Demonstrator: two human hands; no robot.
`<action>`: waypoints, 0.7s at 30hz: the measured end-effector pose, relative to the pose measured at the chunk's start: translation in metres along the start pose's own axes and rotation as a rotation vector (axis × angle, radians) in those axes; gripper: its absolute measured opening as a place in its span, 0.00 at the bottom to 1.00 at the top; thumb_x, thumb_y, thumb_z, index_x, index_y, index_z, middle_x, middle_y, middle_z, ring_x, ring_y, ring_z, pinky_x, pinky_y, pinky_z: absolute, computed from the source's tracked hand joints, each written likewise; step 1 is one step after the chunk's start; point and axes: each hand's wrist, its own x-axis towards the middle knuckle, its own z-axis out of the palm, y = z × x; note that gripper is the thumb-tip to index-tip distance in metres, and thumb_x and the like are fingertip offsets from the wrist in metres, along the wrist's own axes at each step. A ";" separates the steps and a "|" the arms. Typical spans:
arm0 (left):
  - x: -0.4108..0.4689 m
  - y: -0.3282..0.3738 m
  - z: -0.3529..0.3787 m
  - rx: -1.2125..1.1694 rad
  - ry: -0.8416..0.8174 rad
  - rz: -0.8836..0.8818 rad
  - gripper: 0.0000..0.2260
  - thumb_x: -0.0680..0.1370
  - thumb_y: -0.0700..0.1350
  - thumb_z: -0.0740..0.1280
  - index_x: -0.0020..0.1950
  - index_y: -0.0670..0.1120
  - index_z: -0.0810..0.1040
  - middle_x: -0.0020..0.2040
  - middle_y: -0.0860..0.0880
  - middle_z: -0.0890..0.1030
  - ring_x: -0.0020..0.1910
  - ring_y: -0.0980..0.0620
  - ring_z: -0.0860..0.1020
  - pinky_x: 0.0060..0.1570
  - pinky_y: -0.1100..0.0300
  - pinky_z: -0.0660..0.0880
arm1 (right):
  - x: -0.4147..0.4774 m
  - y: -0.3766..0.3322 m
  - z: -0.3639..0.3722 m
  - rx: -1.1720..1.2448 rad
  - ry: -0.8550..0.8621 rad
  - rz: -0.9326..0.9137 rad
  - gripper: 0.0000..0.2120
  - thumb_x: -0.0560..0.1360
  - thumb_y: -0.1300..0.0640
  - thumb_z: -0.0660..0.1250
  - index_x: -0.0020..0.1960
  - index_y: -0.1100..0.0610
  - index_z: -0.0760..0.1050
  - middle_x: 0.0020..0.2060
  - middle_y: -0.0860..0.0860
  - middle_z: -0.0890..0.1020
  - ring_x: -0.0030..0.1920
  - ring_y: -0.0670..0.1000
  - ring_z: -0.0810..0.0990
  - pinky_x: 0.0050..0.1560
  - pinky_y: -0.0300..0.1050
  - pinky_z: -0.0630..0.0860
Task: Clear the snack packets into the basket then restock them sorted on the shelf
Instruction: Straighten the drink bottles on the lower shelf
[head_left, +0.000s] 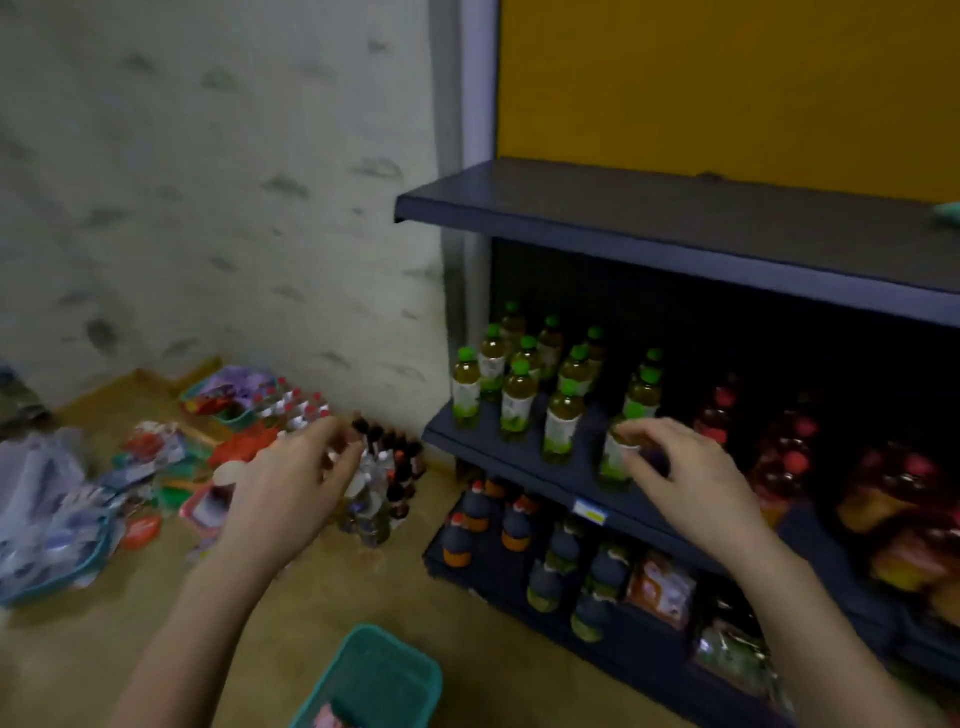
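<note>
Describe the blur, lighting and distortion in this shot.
Head view: soft motion blur throughout, strongest on the left hand and right hand; dim, flat lighting; the recess behind the green-capped bottles falls into shadow; the wide-angle lens tilts the shelf edges.

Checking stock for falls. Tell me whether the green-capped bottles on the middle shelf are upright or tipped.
Upright: the green-capped bottles stand in rows on the middle shelf, caps up. None visibly lies on its side.
</note>
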 end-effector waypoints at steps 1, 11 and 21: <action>0.009 0.017 0.003 -0.024 0.000 0.051 0.05 0.77 0.50 0.64 0.45 0.50 0.75 0.36 0.54 0.77 0.36 0.51 0.78 0.32 0.56 0.72 | -0.010 0.010 -0.016 -0.017 0.047 0.034 0.13 0.77 0.50 0.61 0.61 0.47 0.73 0.56 0.43 0.77 0.58 0.48 0.76 0.51 0.45 0.75; 0.064 0.204 0.046 -0.228 -0.014 0.450 0.07 0.77 0.51 0.63 0.49 0.51 0.77 0.40 0.56 0.77 0.43 0.49 0.78 0.38 0.57 0.72 | -0.085 0.111 -0.145 -0.160 0.352 0.325 0.11 0.75 0.51 0.64 0.56 0.48 0.77 0.50 0.43 0.79 0.53 0.48 0.78 0.51 0.47 0.75; 0.112 0.378 0.093 -0.330 0.090 0.574 0.06 0.77 0.49 0.63 0.49 0.50 0.78 0.41 0.56 0.78 0.41 0.53 0.77 0.37 0.60 0.69 | -0.065 0.234 -0.248 -0.156 0.483 0.351 0.09 0.73 0.54 0.66 0.53 0.49 0.78 0.48 0.45 0.81 0.50 0.48 0.80 0.53 0.51 0.76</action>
